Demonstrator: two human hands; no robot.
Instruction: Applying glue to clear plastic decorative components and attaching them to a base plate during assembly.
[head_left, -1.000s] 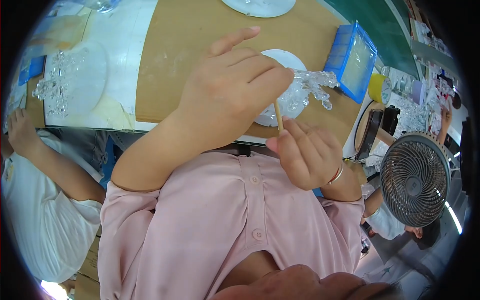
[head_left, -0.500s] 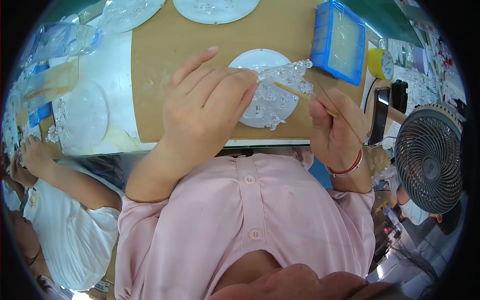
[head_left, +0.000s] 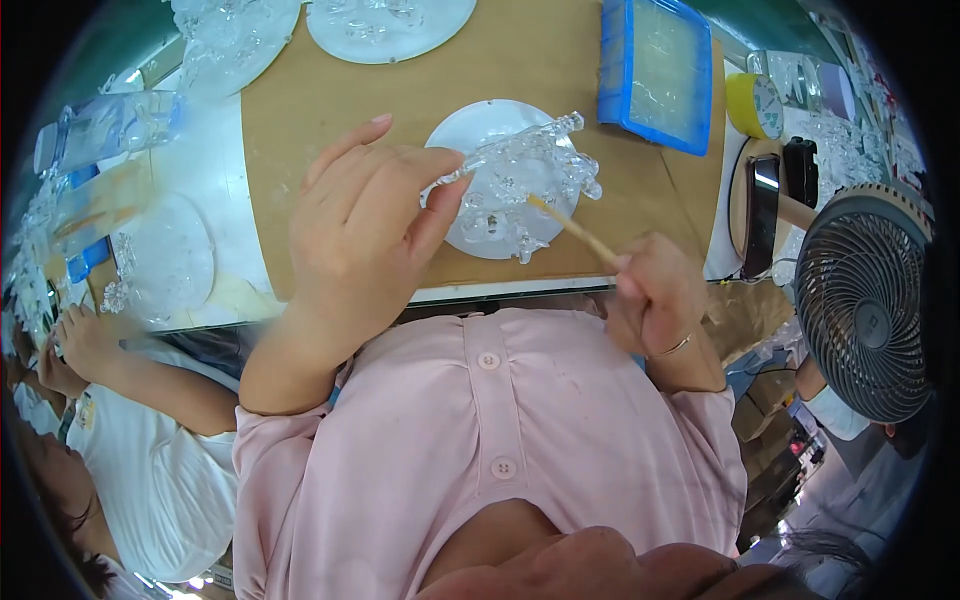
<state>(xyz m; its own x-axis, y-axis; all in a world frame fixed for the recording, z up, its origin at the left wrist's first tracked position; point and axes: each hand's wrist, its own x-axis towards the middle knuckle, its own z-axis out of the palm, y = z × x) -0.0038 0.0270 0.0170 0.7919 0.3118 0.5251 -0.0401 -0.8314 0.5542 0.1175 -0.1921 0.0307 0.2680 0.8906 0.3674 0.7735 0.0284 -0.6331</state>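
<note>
Between thumb and fingers, my left hand (head_left: 355,225) pinches a clear, knobbly plastic piece (head_left: 545,135), which points off to the right above a white round plate (head_left: 448,140). More clear parts (head_left: 490,222) lie on that plate, partly covered by the held piece. My right hand (head_left: 662,290), slightly blurred, is closed around a thin tan wooden stick (head_left: 578,234). Its tip reaches up and left over the plate, close to the clear parts; whether it touches them I cannot tell.
A blue-rimmed tray (head_left: 618,85) stands at the far right of the brown board (head_left: 330,105). Two more plates (head_left: 385,45) with clear parts sit at the back. Yellow tape (head_left: 752,105), a phone (head_left: 762,215) and a fan (head_left: 865,310) line the right. A co-worker's hand (head_left: 88,345) is at left.
The view has shifted a little. My right hand has lowered, and the stick's tip now sits lower over the plate. My left hand still pinches the clear piece.
</note>
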